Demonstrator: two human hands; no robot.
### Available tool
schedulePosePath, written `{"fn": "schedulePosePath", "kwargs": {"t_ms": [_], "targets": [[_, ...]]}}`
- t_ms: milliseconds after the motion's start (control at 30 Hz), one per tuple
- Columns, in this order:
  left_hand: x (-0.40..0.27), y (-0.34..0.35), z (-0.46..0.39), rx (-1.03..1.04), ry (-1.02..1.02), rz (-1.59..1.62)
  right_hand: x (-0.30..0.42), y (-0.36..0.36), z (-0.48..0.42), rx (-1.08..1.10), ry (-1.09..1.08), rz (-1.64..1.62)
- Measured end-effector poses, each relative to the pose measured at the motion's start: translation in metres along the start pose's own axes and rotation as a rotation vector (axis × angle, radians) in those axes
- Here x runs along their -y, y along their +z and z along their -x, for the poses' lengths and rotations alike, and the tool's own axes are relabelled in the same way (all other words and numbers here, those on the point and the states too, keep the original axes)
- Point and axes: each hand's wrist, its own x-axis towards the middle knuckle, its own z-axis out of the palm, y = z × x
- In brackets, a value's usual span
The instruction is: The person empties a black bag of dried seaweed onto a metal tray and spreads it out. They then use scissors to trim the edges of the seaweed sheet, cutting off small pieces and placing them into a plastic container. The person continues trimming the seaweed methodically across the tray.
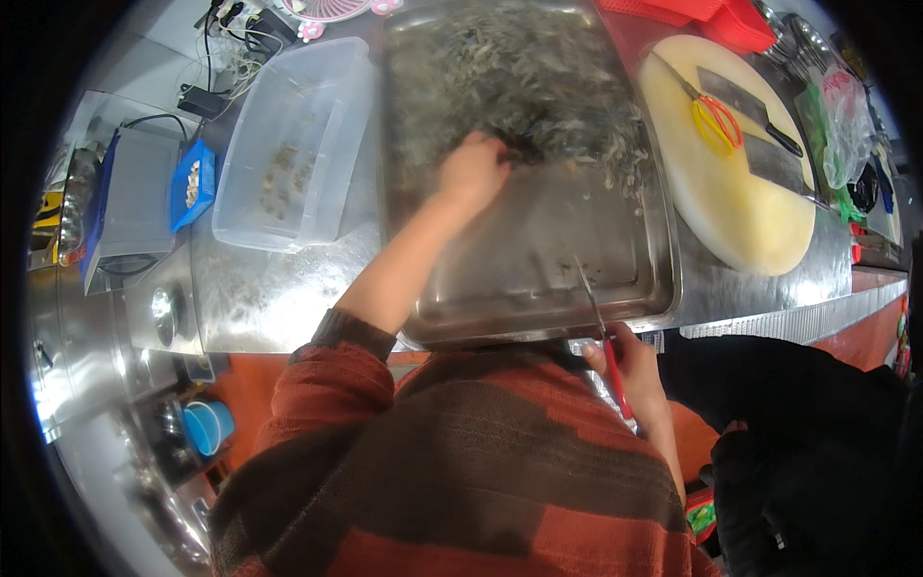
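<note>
A large metal tray point(533, 317) lies before me, its far part heaped with small grey shrimp point(533, 79). My left hand point(477, 167) reaches into the near edge of the heap; its fingertips are blurred and partly hidden, so what they touch or hold is unclear. At the tray's near right rim, my right hand point(626, 360) holds red-handled scissors point(614, 375), their blades pointing away over the tray. Small dark bits point(577, 271) lie on the tray floor near the blade tips.
A clear plastic bin point(288, 137) with brownish bits stands left, beside a small blue basket point(193, 186). On the right, a round cutting board point(743, 216) carries cleavers point(775, 164) and yellow-and-orange-handled scissors point(714, 126). A person in black point(800, 433) is close at right.
</note>
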Motion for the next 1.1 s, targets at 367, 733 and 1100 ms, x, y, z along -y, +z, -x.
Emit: {"fn": "schedulePosePath", "kwargs": {"t_ms": [367, 733, 1100], "targets": [[-0.009, -0.022, 0.039, 0.489, -0.697, 1.591, 0.002, -0.005, -0.001, -0.008, -0.030, -0.017], [-0.042, -0.027, 0.063, 0.627, -0.699, 1.499, 0.007, -0.005, -0.014, 0.005, -0.063, 0.160], [-0.066, -0.024, 0.083, 0.807, -0.735, 1.581, 0.004, -0.005, -0.011, 0.046, 0.029, 0.064]]}}
